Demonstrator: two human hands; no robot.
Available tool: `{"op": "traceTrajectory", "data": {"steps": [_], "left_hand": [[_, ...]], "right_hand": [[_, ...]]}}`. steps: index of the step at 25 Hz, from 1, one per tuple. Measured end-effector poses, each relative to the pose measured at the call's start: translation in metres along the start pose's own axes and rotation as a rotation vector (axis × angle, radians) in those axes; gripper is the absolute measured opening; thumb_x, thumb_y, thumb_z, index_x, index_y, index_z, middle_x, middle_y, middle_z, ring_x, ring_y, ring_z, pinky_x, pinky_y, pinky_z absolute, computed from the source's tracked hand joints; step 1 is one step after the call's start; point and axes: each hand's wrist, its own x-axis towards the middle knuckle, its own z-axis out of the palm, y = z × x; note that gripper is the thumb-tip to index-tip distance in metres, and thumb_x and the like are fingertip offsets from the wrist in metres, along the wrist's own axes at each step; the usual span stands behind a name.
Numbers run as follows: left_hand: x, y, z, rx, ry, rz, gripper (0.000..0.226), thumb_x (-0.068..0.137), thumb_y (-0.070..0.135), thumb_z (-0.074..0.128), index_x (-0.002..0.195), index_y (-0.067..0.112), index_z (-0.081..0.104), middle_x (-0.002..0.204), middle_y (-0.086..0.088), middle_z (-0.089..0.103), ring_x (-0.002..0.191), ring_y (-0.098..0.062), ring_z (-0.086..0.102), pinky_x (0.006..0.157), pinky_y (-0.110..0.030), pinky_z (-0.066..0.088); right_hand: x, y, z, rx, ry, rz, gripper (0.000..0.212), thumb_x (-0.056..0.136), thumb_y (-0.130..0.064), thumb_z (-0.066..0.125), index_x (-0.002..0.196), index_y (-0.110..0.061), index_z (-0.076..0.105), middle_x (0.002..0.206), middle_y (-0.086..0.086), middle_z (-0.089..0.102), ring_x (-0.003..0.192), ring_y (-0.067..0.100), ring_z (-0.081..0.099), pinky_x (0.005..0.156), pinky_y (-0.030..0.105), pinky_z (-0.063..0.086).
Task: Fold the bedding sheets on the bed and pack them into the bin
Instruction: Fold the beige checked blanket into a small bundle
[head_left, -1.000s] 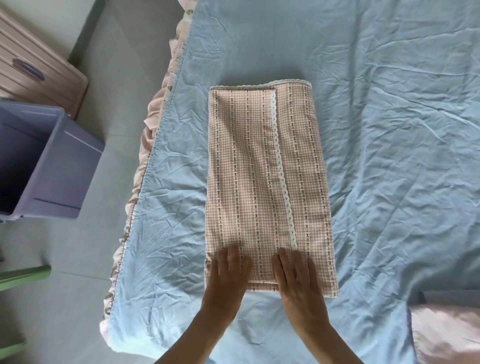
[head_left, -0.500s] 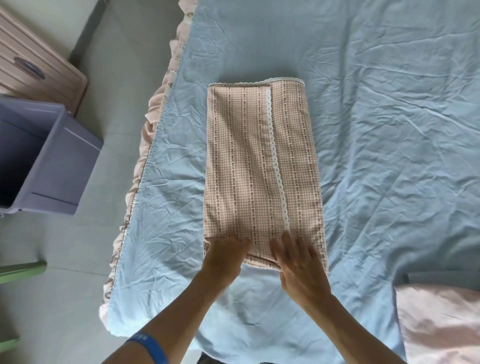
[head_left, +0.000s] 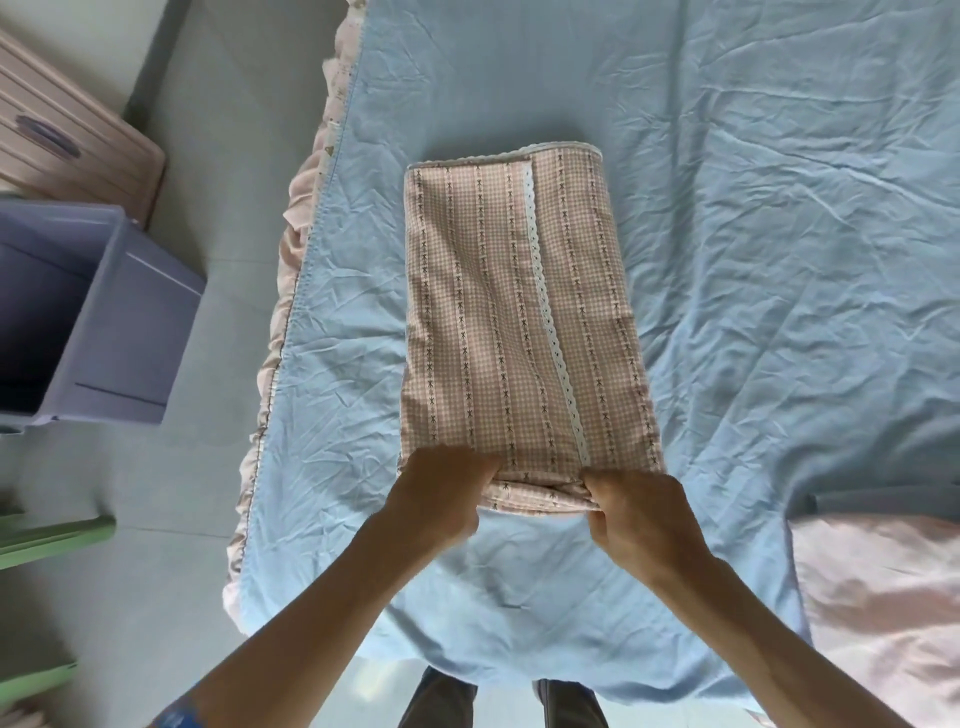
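A pink checked sheet (head_left: 519, 312) with a white lace strip lies folded into a long rectangle on the blue bed sheet (head_left: 779, 208). My left hand (head_left: 441, 491) grips its near left corner, fingers curled under the edge. At the near right corner my right hand (head_left: 639, 512) grips the same edge. The near end is lifted a little and its underside shows between my hands. The purple bin (head_left: 119, 322) stands open on the floor to the left of the bed.
A pink ribbed lid or box (head_left: 67, 140) sits behind the bin at the far left. Pink fabric (head_left: 878, 613) lies on the bed at the lower right. Green furniture parts (head_left: 52, 535) stand at the left edge. My feet show below the bed's near edge.
My hands went from lying flat on the sheet's near end to curling round its near edge, which has come up off the bed.
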Motion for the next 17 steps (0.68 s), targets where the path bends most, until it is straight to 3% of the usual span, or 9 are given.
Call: {"op": "traceTrajectory", "data": {"steps": [2,4,6,10,13,15,17], "left_hand": [[-0.026,0.001,0.002,-0.038,-0.158,0.099,0.044,0.084,0.008,0.058,0.123,0.028,0.058,0.105,0.0,0.068,0.1,-0.022,0.065,0.086,-0.031,0.05],[-0.044,0.0,-0.003,-0.099,-0.334,0.128,0.042,0.082,0.007,0.059,0.118,0.028,0.062,0.102,0.001,0.069,0.097,-0.021,0.065,0.086,-0.031,0.053],[-0.041,-0.009,-0.024,-0.161,-0.422,0.107,0.037,0.078,0.009,0.061,0.11,0.027,0.064,0.098,0.003,0.069,0.091,-0.019,0.065,0.081,-0.03,0.055],[0.024,-0.054,-0.082,-0.172,-0.311,-0.003,0.026,0.08,0.025,0.069,0.106,0.024,0.065,0.096,0.004,0.068,0.091,-0.017,0.064,0.081,-0.032,0.055],[0.068,-0.092,-0.085,-0.28,0.06,-0.226,0.031,0.08,0.045,0.071,0.102,0.026,0.061,0.098,0.005,0.066,0.089,-0.019,0.062,0.075,-0.032,0.049],[0.071,-0.105,-0.054,-0.608,0.185,-0.398,0.045,0.077,0.055,0.074,0.108,0.027,0.057,0.102,0.005,0.065,0.093,-0.019,0.062,0.075,-0.031,0.047],[0.059,-0.103,-0.023,-1.069,0.099,-0.414,0.061,0.066,0.06,0.079,0.109,0.02,0.062,0.099,0.007,0.071,0.091,-0.014,0.068,0.083,-0.033,0.053]], "right_hand": [[-0.024,-0.015,-0.017,0.014,-0.217,-0.013,0.017,0.059,-0.022,0.077,0.071,-0.019,0.065,0.061,-0.001,0.064,0.056,0.014,0.064,0.047,0.022,0.035],[-0.032,-0.023,-0.036,0.018,-0.517,-0.015,0.018,0.081,-0.023,0.058,0.096,-0.017,0.065,0.096,0.001,0.069,0.092,0.019,0.066,0.07,0.025,0.042],[-0.016,-0.026,-0.062,0.022,-0.598,-0.053,0.025,0.087,-0.022,0.05,0.109,-0.018,0.061,0.112,0.002,0.065,0.109,0.022,0.06,0.084,0.027,0.043],[0.077,-0.003,-0.104,-0.003,-0.468,0.052,0.016,0.089,-0.029,0.059,0.104,-0.024,0.061,0.1,-0.003,0.063,0.096,0.019,0.061,0.074,0.028,0.043],[0.13,0.035,-0.087,0.054,-0.2,0.232,0.013,0.084,-0.033,0.063,0.091,-0.027,0.055,0.088,-0.004,0.058,0.095,0.023,0.062,0.07,0.029,0.037],[0.135,0.056,-0.05,0.232,-0.105,0.333,0.021,0.083,-0.035,0.068,0.1,-0.025,0.06,0.086,-0.005,0.061,0.092,0.023,0.064,0.071,0.031,0.042],[0.13,0.067,-0.025,0.462,-0.085,0.332,0.034,0.079,-0.035,0.076,0.109,-0.027,0.061,0.092,-0.009,0.065,0.092,0.017,0.065,0.077,0.034,0.05]]}}
